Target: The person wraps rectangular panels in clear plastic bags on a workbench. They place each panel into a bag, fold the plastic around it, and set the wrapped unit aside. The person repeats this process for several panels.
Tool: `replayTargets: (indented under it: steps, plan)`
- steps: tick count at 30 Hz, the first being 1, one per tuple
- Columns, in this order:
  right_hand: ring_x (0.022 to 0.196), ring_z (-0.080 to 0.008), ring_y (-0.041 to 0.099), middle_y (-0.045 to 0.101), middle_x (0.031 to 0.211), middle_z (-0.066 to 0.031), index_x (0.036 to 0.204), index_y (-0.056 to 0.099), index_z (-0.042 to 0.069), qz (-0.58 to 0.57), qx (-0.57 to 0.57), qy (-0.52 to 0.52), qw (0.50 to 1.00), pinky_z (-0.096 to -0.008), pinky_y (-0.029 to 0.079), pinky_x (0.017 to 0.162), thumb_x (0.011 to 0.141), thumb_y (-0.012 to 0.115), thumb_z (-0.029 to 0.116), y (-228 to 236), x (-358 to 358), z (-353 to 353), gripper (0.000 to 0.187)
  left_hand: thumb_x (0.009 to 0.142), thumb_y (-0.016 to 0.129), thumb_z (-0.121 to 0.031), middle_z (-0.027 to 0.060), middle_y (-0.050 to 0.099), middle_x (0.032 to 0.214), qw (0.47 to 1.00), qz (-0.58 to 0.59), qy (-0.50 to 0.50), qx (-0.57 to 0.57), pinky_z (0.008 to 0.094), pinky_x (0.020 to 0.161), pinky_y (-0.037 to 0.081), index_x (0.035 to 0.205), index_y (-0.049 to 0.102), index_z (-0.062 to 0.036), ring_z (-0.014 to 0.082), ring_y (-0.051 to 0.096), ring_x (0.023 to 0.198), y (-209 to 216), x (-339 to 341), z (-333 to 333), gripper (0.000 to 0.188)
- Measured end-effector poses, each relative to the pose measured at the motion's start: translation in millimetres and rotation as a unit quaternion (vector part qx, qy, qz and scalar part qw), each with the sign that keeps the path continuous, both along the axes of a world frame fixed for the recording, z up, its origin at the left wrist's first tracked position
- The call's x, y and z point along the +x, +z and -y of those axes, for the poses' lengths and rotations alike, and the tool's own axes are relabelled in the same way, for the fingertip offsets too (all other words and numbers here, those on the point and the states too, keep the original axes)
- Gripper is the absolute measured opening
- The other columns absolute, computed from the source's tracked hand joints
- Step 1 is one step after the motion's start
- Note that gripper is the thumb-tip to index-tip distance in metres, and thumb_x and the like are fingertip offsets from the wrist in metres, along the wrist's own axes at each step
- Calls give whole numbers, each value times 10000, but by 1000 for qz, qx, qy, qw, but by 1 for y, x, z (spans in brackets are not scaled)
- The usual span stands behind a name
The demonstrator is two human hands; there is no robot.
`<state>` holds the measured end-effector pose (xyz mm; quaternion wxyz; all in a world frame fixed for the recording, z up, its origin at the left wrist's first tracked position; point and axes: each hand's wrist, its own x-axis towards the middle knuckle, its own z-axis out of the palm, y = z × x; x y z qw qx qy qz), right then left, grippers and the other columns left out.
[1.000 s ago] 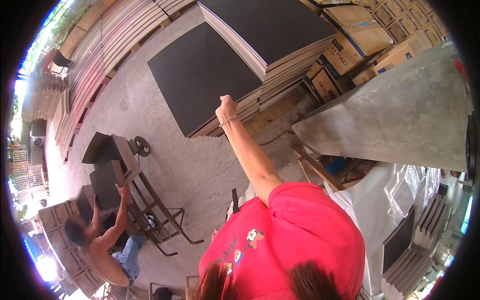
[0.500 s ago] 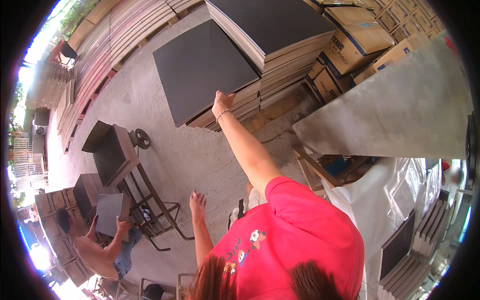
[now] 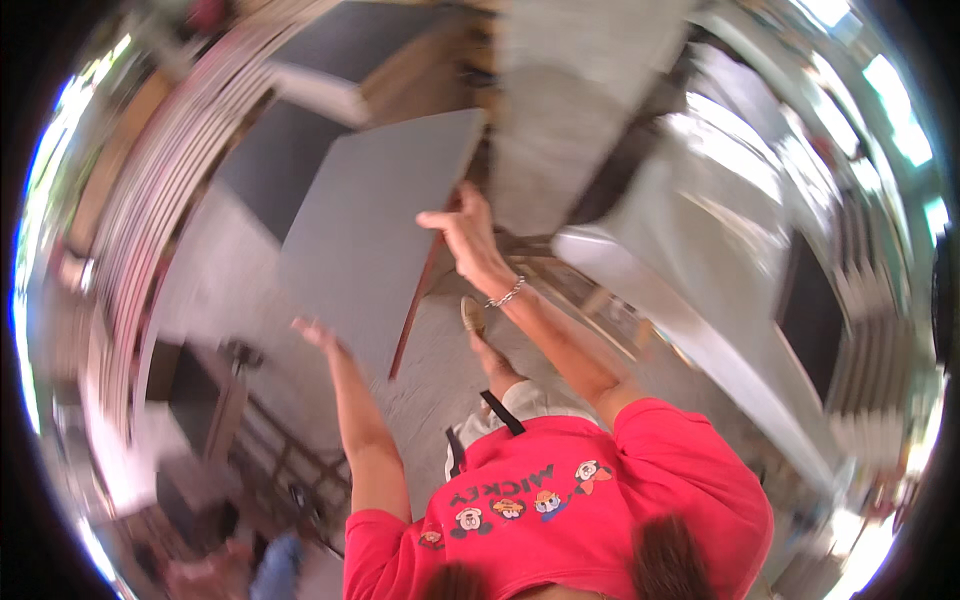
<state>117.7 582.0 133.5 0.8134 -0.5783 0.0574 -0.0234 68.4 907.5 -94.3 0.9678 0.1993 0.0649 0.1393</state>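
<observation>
A large grey rectangular board [image 3: 365, 210] with a reddish side edge is tilted in front of me. On its right edge, my right hand [image 3: 468, 238] is closed, thumb over the face and the other fingers partly hidden behind. My left hand [image 3: 325, 340] is at the board's near left edge and appears to grip it, though blur and the board hide much of its fingers. Past the board lie stacks of dark-topped boards [image 3: 350, 38].
Long stacked planks [image 3: 165, 210] run along the left. A wrapped, silvery surface [image 3: 690, 250] is at the right, with boards standing beyond it [image 3: 850, 310]. A metal-framed stand [image 3: 285, 450] with dark boards is at lower left, near a blurred person [image 3: 215, 570].
My view has swung right. My right hand, open over the stack before, now grips the grey board's edge. My left hand has come up to the board from beside my body.
</observation>
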Motion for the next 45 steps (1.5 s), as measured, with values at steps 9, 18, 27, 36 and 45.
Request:
replayTargets:
  steps: [9, 18, 27, 36, 45]
  plan:
    - [1191, -258, 457, 406, 1328, -173, 1319, 443, -16, -88, -245, -122, 958, -357, 432, 935, 682, 744, 214, 164, -224, 297, 741, 838, 444, -680, 132, 177, 1525, 989, -127, -1, -79, 581, 1096, 190, 1463, 186, -40, 340, 195, 1385, 32, -127, 236, 931]
    - [1059, -189, 542, 597, 1135, -108, 1275, 496, -5, -71, -348, -256, 899, -310, 409, 932, 724, 725, 236, 202, -508, 589, 643, 853, 637, -311, 111, 486, 1315, 795, 14, -543, 270, 391, 957, 434, 1385, 367, -37, 252, 479, 1186, 146, -139, 444, 657]
    - [955, -192, 598, 632, 1052, -140, 1189, 543, -89, -86, -328, -396, 854, -286, 459, 857, 765, 670, 143, 118, -592, 881, 499, 763, 700, -179, 139, 577, 1155, 734, 54, -533, 418, 323, 896, 446, 1325, 433, 20, 228, 570, 1020, 232, -202, 847, 653]
    - [886, -234, 622, 646, 1042, -169, 1198, 542, -101, -256, -382, -404, 791, -290, 469, 810, 796, 636, 298, -24, -560, 1051, 574, 770, 700, -243, 188, 512, 1235, 662, 24, -550, 509, 352, 930, 447, 1309, 431, 28, 275, 535, 1103, 214, -147, 1000, 660]
    - [1331, -375, 331, 370, 1392, -296, 1355, 349, -96, -364, -380, -444, 725, -416, 262, 1103, 840, 538, 596, -128, -549, 1031, 883, 787, 700, -387, 205, 463, 1330, 584, 77, -474, 654, 369, 1024, 357, 1342, 383, 61, 305, 461, 1212, 125, -131, 1056, 780]
